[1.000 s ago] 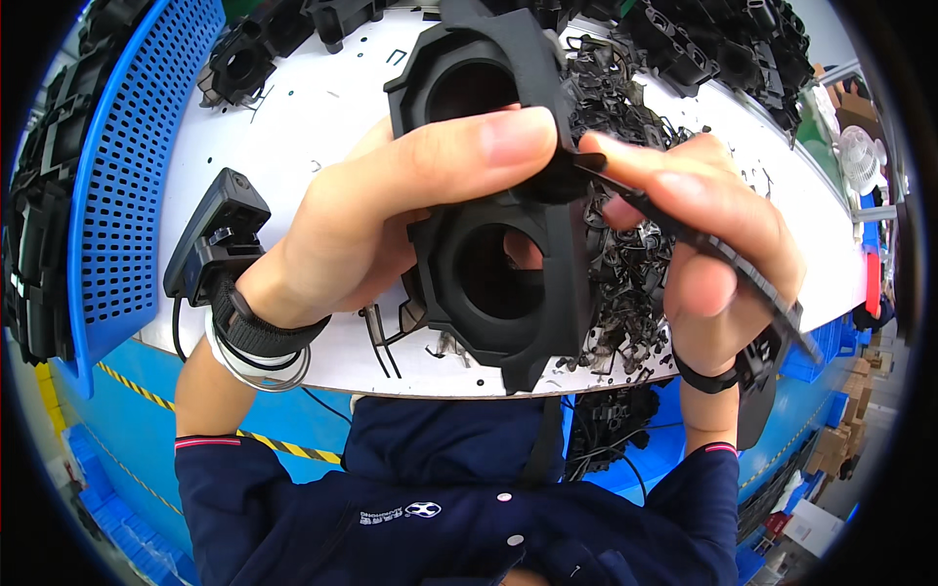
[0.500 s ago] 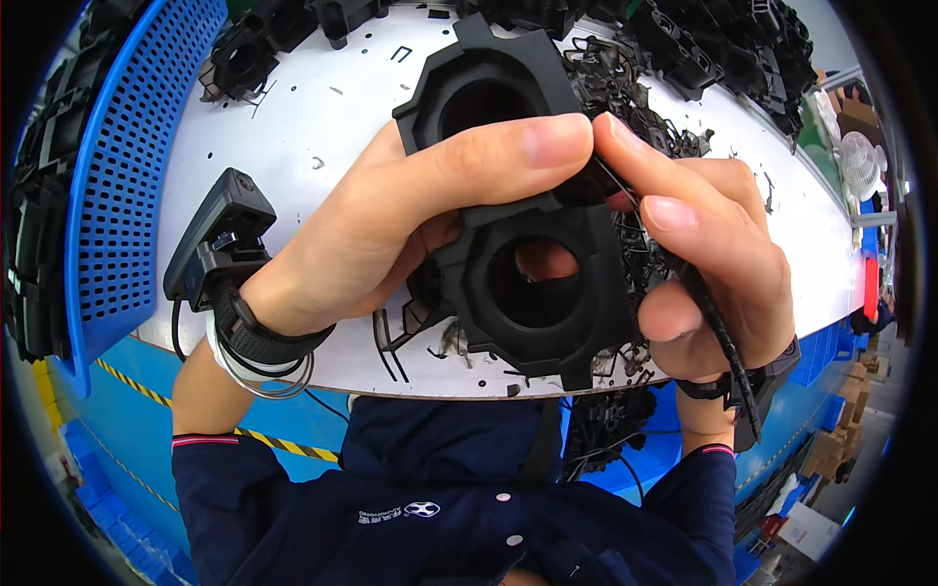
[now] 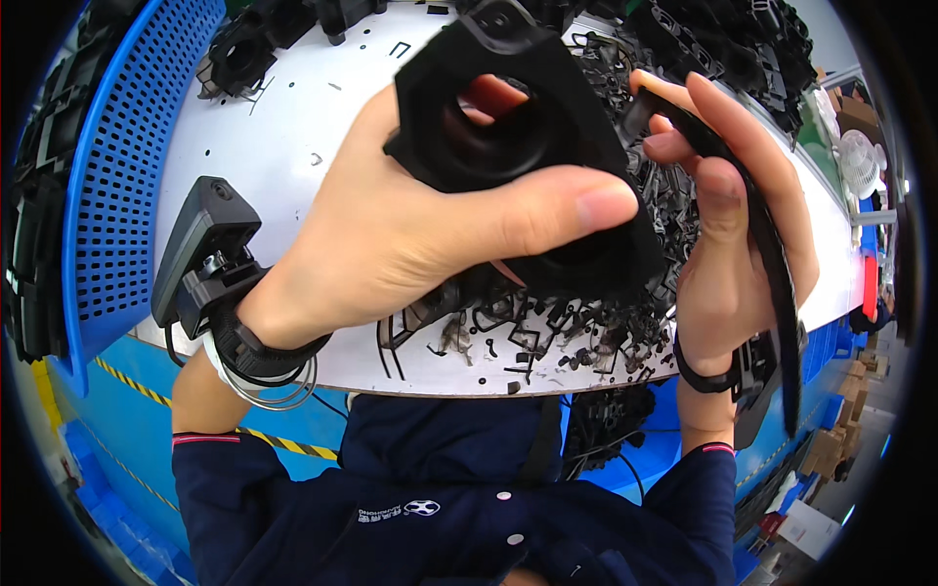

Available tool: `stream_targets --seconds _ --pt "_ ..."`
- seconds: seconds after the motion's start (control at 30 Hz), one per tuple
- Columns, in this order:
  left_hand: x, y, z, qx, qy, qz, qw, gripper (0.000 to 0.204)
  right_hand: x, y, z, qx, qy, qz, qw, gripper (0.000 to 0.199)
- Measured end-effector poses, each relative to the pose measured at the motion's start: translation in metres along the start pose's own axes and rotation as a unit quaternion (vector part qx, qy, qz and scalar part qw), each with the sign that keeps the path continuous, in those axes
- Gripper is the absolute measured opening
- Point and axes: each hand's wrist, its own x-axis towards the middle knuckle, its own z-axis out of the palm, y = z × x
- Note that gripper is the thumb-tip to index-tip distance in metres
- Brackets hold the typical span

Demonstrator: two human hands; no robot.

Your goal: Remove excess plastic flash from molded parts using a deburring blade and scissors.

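My left hand (image 3: 420, 215) is closed around a black moulded plastic part (image 3: 572, 127) with a wide round opening, its thumb pressed along the side nearest me. The part is tilted, and motion blurs its lower edge. To the right of it, my right hand (image 3: 728, 264) grips a long, narrow black tool (image 3: 779, 283) that looks like a knife with a dark handle. The tool's greyish tip (image 3: 635, 115) points toward the part's right side. I cannot tell whether the tip touches it. The handle runs down past my right wrist.
Thin black plastic scraps (image 3: 528, 342) litter the white table (image 3: 283, 195) below and right of the part. A blue perforated basket (image 3: 117, 195) stands at the left. More black moulded parts (image 3: 723, 49) are heaped at the far right. Wrist-worn devices (image 3: 220, 234) sit on both arms.
My left hand has turned the black part over, so another side faces up. My right hand has drawn away from it to the right, still holding the tool.
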Motion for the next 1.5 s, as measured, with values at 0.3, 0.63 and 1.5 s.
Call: stream_targets --seconds 0.3,0.63,1.5 --pt "-0.003 -0.007 -0.011 0.088 -0.034 -0.005 0.996 0.069 0.009 0.025 -0.01 -0.1 0.092 0.027 0.99 0.021" --pt "0.001 -0.006 -0.009 0.114 -0.12 0.066 0.984 0.079 0.012 0.001 -0.021 0.029 -0.231 0.117 0.966 0.017" --pt "-0.003 -0.009 -0.01 -0.127 -0.086 -0.09 0.984 0.036 0.006 -0.009 -0.009 0.3 -0.142 0.256 0.908 0.014"
